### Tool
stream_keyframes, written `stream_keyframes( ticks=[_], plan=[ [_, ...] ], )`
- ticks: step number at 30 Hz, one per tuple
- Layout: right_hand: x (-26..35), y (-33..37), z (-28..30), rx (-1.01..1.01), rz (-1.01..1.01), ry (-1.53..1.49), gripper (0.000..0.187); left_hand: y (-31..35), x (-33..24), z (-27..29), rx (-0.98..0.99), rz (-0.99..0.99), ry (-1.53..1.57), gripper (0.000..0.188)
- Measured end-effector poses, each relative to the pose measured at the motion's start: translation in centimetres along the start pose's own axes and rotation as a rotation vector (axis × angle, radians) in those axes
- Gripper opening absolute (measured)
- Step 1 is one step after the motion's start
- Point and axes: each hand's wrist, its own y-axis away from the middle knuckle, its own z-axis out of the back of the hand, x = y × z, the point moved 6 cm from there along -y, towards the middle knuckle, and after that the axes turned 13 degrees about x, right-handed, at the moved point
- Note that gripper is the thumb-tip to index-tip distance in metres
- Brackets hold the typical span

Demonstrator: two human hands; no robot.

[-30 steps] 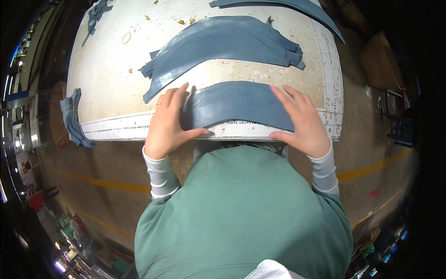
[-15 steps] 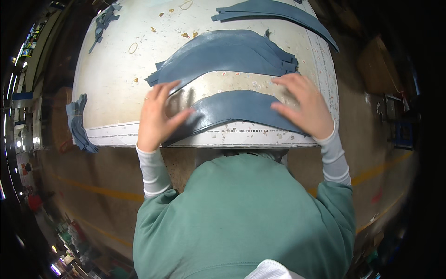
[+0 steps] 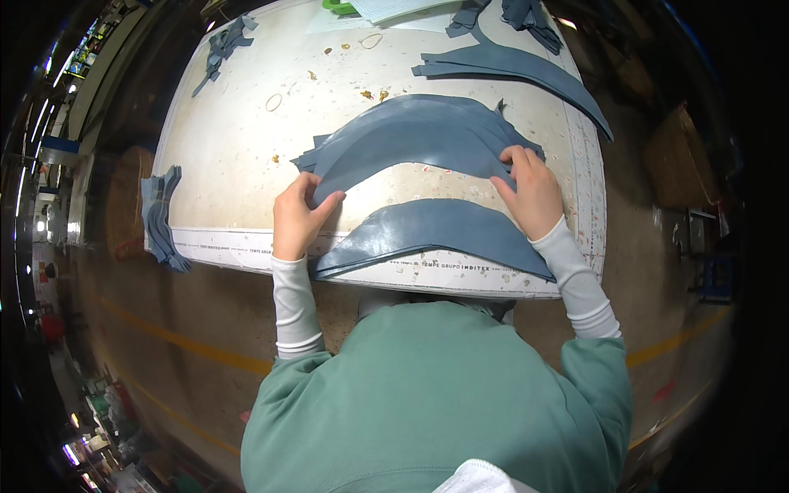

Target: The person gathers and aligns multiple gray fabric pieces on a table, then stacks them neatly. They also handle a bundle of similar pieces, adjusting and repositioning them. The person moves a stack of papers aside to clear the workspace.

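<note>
Two groups of curved blue leather-like pieces lie on the pale table in front of me. At the farther, fanned-out stack (image 3: 411,127), my left hand (image 3: 304,214) grips the left tip of the top piece, with fingers curled over it and thumb at its lower edge. My right hand (image 3: 532,193) holds that piece's right end, fingers over the top and thumb below. Closer to me, a neater crescent-shaped stack (image 3: 436,226) rests along the table's front edge, between my forearms and untouched.
More long blue strips (image 3: 509,66) lie at the far right, some past the edge. Smaller blue bundles sit at the far left (image 3: 223,49) and over the left front corner (image 3: 160,218). Papers (image 3: 403,10) and a green object (image 3: 339,6) are at the back.
Both hands have moved from above the near stack to the ends of the farther stack and closed on its top piece. The view has shifted, showing more of the table's far side.
</note>
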Motion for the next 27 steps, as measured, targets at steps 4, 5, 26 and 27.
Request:
stream_keyframes(
  ticks=[4, 5, 26, 27],
  plan=[
    [-0.9, 0.1, -0.3, 0.189, -0.061, -0.257, 0.018, 0.4, 0.7, 0.4, 0.067, 0.048, 0.198, 0.026],
    [-1.0, 0.1, 0.2, 0.156, -0.021, -0.371, 0.017, 0.7, 0.7, 0.7, 0.077, 0.034, 0.254, 0.024],
    [1.0, -2.8, -0.2, 0.040, 0.066, 0.076, 0.014, -1.3, 0.0, 2.0, -0.189, 0.006, 0.033, 0.017],
    [0.9, -2.8, 0.6, 0.007, 0.063, 0.042, 0.013, -1.2, -0.6, 2.4, -0.225, -0.058, 0.068, 0.015]
  ],
)
